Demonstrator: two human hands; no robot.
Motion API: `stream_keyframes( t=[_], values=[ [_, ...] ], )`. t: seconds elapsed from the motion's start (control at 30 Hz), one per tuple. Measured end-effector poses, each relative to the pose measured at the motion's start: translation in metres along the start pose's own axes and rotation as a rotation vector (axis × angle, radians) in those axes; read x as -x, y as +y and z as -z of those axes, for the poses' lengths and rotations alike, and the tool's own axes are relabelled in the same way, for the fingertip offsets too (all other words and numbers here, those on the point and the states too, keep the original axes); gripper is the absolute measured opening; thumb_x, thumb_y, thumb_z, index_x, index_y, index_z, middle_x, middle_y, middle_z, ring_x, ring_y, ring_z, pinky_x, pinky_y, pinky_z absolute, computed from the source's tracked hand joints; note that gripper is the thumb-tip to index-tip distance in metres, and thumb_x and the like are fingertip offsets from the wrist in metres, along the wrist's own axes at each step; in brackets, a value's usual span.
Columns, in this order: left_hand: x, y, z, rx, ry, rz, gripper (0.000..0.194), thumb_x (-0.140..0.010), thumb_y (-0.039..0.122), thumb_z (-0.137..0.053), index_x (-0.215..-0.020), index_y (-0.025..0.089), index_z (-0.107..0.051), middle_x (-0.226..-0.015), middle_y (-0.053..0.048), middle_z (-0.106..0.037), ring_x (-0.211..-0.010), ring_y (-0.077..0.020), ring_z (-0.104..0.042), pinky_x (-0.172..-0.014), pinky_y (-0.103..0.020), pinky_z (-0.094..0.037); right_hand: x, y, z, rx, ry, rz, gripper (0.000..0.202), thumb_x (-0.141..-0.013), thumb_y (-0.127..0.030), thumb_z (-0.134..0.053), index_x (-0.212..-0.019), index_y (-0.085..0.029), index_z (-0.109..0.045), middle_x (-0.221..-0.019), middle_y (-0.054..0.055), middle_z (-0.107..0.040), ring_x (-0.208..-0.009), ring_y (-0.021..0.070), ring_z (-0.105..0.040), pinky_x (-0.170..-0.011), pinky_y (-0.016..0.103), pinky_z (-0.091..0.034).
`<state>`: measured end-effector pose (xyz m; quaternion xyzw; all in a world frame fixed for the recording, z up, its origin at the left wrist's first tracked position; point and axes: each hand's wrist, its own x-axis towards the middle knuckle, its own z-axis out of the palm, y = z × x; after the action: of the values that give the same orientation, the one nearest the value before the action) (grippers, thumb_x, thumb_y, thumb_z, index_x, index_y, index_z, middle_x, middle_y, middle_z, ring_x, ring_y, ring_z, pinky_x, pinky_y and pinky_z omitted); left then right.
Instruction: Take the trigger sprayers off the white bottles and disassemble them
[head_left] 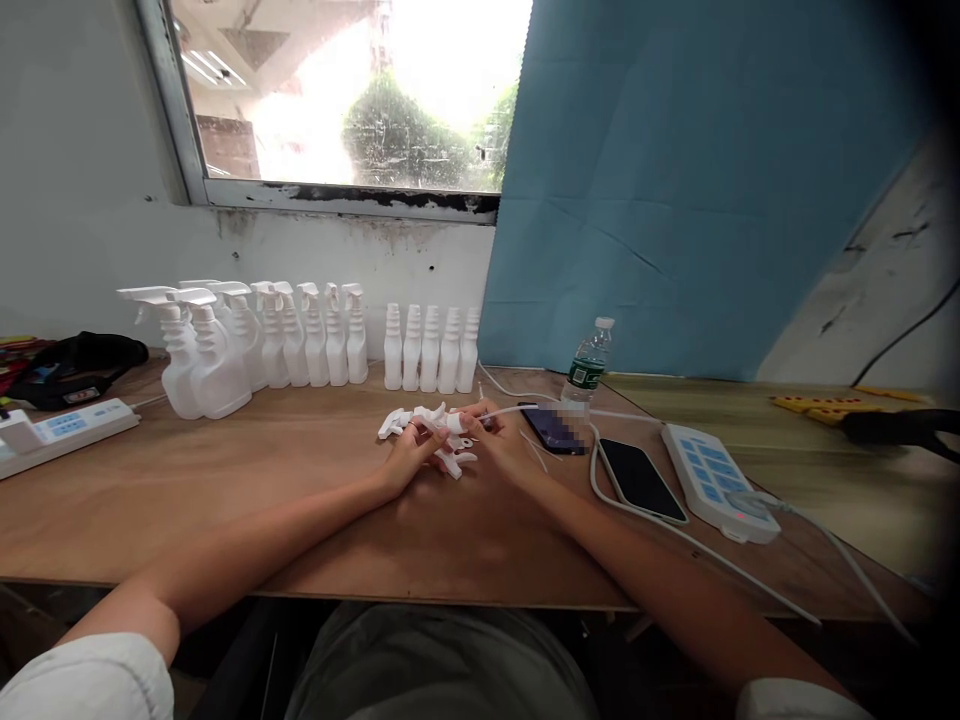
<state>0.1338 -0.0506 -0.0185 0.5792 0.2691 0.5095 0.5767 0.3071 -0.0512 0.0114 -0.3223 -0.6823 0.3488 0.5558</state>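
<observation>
Both forearms reach forward over the brown wooden table (187,480), elbows wide, converging near its middle. The left hand (409,460) and right hand (501,447) meet with fingers curled closed, pinching a white plastic spray-trigger head (454,424) between them; a thin white tube (511,410) extends rightward. Loose white plastic trigger parts (393,425) lie beside them. Farther right stands a clear plastic bottle (595,347), its green label (585,373) too small to read.

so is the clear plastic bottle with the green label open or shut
Shut: the clear plastic bottle has a white cap on its neck.
</observation>
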Motion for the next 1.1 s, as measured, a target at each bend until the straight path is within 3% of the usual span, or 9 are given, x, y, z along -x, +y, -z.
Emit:
stream_keyframes(
  t=[0.17,0.27,0.37,0.5,0.67,0.93,1.1],
  values=[
    [-0.005,-0.005,0.002,0.176,0.02,-0.048,0.052,-0.075,0.047,-0.073,-0.1,0.02,-0.037,-0.097,-0.005,-0.063,-0.083,-0.0196,-0.066,-0.066,-0.033,-0.056,-0.003,0.008,0.006,0.24,-0.059,0.099,0.029,-0.085,-0.049,-0.059,-0.081,-0.02,-0.062,-0.077,0.002,-0.062,-0.069,0.0161,-0.058,-0.065,0.03,-0.046],
    [-0.008,-0.007,0.004,0.2,0.041,-0.027,0.053,-0.075,0.045,-0.074,-0.101,0.02,-0.035,-0.088,-0.002,-0.062,-0.07,-0.0147,-0.063,-0.056,-0.025,-0.05,-0.002,0.013,0.007,0.522,-0.17,0.289,0.021,-0.091,-0.038,-0.054,-0.08,-0.021,-0.06,-0.079,0.004,-0.062,-0.072,0.0177,-0.058,-0.067,0.031,-0.045],
    [-0.008,-0.005,0.005,0.143,0.026,0.022,0.055,-0.072,0.043,-0.076,-0.104,0.019,-0.038,-0.078,0.002,-0.059,-0.055,-0.008,-0.053,-0.046,-0.017,-0.037,0.001,0.016,0.005,0.799,-0.236,0.512,0.021,-0.093,-0.027,-0.047,-0.075,-0.02,-0.056,-0.073,0.005,-0.056,-0.066,0.0171,-0.052,-0.062,0.03,-0.041],
    [-0.008,-0.003,0.004,0.107,0.106,0.092,0.057,-0.065,0.036,-0.079,-0.101,0.02,-0.038,-0.072,0.005,-0.056,-0.049,-0.0055,-0.048,-0.043,-0.016,-0.03,0.004,0.019,-0.004,0.878,-0.299,0.67,0.019,-0.094,-0.019,-0.041,-0.078,-0.019,-0.053,-0.07,0.004,-0.053,-0.065,0.0166,-0.05,-0.06,0.029,-0.04],
    [-0.01,-0.001,0.003,0.122,0.059,0.157,0.041,-0.069,0.032,-0.069,-0.093,0.02,-0.037,-0.058,0.008,-0.048,-0.037,-0.0045,-0.036,-0.037,-0.016,-0.018,0.006,0.017,-0.013,0.839,-0.34,0.742,0.02,-0.092,-0.016,-0.042,-0.074,-0.02,-0.046,-0.067,0.002,-0.051,-0.062,0.0151,-0.046,-0.058,0.027,-0.036],
    [-0.007,0.003,-0.001,0.135,0.045,0.237,0.034,-0.07,0.03,-0.063,-0.088,0.022,-0.035,-0.053,0.009,-0.045,-0.031,-0.0032,-0.026,-0.034,-0.015,-0.013,0.008,0.022,-0.007,0.781,-0.373,0.698,0.024,-0.093,-0.02,-0.044,-0.069,-0.02,-0.042,-0.064,-0.001,-0.046,-0.057,0.0121,-0.039,-0.056,0.026,-0.033],
    [-0.01,0.004,-0.015,0.086,0.154,0.181,0.031,-0.072,0.031,-0.062,-0.087,0.022,-0.036,-0.052,0.008,-0.045,-0.032,-0.0044,-0.03,-0.033,-0.015,-0.016,0.009,0.007,-0.008,0.833,-0.359,0.704,0.026,-0.093,-0.021,-0.044,-0.067,-0.02,-0.043,-0.06,-0.002,-0.044,-0.055,0.0123,-0.039,-0.055,0.026,-0.033]
  ],
)
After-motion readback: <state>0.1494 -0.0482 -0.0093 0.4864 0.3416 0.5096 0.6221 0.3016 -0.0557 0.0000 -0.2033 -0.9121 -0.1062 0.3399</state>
